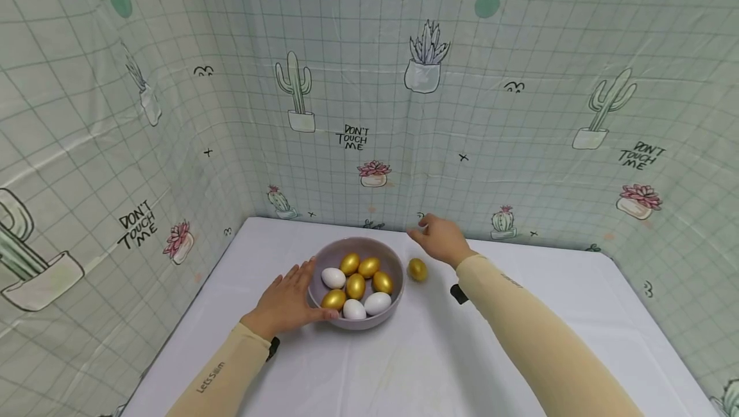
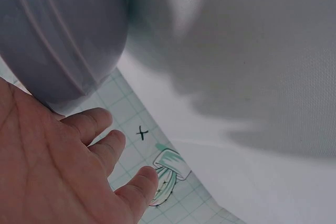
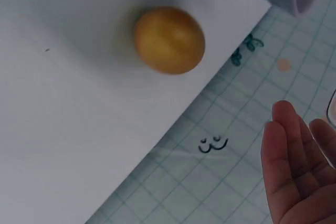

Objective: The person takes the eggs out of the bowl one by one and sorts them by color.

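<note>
L hand (image 1: 285,301) spread agst bowl (image 1: 368,245), prob. touching, contact unclear. R hand (image 1: 443,239) relaxed, fingers nr together, nothing held, just beyond loose gold egg (image 1: 417,269), R of bowl. Step: likely egg pickup; next needs R lowered to pinch egg.

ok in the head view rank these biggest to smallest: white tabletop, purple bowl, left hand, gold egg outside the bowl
1. White tabletop
2. Purple bowl
3. Left hand
4. Gold egg outside the bowl
</note>
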The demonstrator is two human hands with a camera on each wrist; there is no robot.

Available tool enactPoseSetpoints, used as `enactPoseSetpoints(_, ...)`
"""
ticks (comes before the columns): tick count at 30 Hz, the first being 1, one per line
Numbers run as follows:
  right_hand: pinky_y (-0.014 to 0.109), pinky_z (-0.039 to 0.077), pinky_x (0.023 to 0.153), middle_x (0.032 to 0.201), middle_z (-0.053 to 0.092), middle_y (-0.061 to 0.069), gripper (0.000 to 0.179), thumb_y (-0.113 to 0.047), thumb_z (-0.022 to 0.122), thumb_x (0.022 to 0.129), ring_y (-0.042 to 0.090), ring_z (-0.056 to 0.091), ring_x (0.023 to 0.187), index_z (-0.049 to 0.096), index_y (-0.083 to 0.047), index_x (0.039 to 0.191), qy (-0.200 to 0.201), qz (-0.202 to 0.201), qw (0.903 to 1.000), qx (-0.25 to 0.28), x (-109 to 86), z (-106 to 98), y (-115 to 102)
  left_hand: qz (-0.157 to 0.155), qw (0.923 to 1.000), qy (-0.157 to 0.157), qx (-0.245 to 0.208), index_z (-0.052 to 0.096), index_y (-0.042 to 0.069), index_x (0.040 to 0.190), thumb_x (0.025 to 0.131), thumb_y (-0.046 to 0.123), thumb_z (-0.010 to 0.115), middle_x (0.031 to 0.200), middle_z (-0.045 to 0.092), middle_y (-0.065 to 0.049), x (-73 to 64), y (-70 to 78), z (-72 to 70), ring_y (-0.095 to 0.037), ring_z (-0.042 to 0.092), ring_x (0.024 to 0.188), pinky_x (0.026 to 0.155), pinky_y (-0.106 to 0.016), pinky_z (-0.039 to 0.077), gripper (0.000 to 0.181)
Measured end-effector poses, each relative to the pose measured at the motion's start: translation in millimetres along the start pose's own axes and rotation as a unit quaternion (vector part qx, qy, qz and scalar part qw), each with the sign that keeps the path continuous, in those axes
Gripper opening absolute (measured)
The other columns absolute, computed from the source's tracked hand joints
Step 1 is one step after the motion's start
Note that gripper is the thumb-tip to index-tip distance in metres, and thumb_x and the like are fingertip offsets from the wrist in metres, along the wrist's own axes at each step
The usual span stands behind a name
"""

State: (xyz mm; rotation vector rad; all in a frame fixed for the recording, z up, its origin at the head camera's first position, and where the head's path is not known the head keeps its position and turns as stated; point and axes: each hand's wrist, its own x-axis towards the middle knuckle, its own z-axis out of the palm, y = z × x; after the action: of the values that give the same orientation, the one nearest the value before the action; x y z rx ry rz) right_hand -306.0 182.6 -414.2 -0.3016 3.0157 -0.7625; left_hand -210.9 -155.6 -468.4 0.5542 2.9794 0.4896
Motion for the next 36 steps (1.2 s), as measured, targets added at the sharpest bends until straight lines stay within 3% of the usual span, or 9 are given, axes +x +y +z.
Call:
enactPoseSetpoints(4,0.044,0.054,0.083,0.108,0.069,0.014,0.049,-0.038,0.063,0.098,0.029,0.066,0.094,0.06,0.0,0.127,-0.009,-0.042,0.9991,-0.006,1.2,9,-23,-0.003,1.0,-0.002,-0.001,0.017,-0.001,0.158,0.077,0.08,0.062,0.158,0.03,-0.022,-0.7,-0.1,-0.3,-0.041,0.027,0.144,0.111,-0.062,0.026,0.123)
enactPoseSetpoints(8,0.042,0.053,0.088,0.115,0.067,0.015,0.047,-0.033,0.068,0.095,0.027,0.065,0.1,0.059,-0.003,0.13,-0.048,-0.083,0.9954,-0.001,-2.7,25,-46,-0.006,0.9999,-0.006,-0.006,0.017,-0.001,0.158,0.077,0.079,0.062,0.158,0.029,-0.023,-0.6,0.3,-1.3,-0.041,0.027,0.144,0.111,-0.062,0.025,0.123)
enactPoseSetpoints(12,0.041,0.05,0.093,0.119,0.065,0.014,0.05,-0.03,0.068,0.095,0.026,0.063,0.104,0.056,-0.003,0.135,-0.097,-0.127,0.9869,-0.019,-8.7,44,-65,-0.006,0.9999,-0.006,-0.007,0.016,-0.001,0.158,0.077,0.08,0.061,0.158,0.029,-0.022,0.0,0.0,-1.6,-0.041,0.027,0.145,0.111,-0.062,0.025,0.123)
enactPoseSetpoints(16,0.041,0.047,0.097,0.121,0.064,0.012,0.051,-0.03,0.07,0.095,0.025,0.061,0.107,0.056,-0.002,0.136,-0.121,-0.158,0.9786,-0.052,-14.4,59,-77,-0.005,1.0,-0.006,-0.005,0.015,0.001,0.159,0.077,0.079,0.062,0.159,0.029,-0.021,0.8,-1.0,-0.9,-0.04,0.026,0.145,0.111,-0.061,0.025,0.122)
enactPoseSetpoints(20,0.039,0.047,0.098,0.119,0.065,0.008,0.048,-0.032,0.073,0.092,0.02,0.061,0.104,0.06,-0.006,0.131,-0.128,-0.173,0.9725,-0.09,-19.1,69,-82,-0.004,1.0,-0.005,-0.006,0.015,0.002,0.159,0.077,0.08,0.061,0.159,0.028,-0.02,1.2,-1.4,-0.9,-0.04,0.026,0.145,0.111,-0.062,0.025,0.123)
enactPoseSetpoints(26,0.033,0.05,0.085,0.104,0.064,0.001,0.039,-0.031,0.075,0.091,0.013,0.057,0.083,0.064,-0.009,0.121,-0.134,-0.188,0.9645,-0.128,-21.8,81,-85,0.002,1.0,0.002,-0.009,0.016,0.001,0.159,0.076,0.08,0.062,0.158,0.03,-0.021,1.9,-2.4,-0.3,-0.04,0.027,0.145,0.111,-0.062,0.025,0.123)
enactPoseSetpoints(36,0.032,0.052,0.082,0.095,0.065,0.0,0.039,-0.024,0.076,0.088,0.013,0.058,0.082,0.066,-0.008,0.122,-0.12,-0.223,0.9563,-0.146,-21.8,89,-83,0.003,1.0,0.001,-0.002,0.017,0.001,0.159,0.077,0.08,0.062,0.158,0.031,-0.02,1.6,-2.5,1.0,-0.04,0.028,0.144,0.111,-0.062,0.026,0.122)
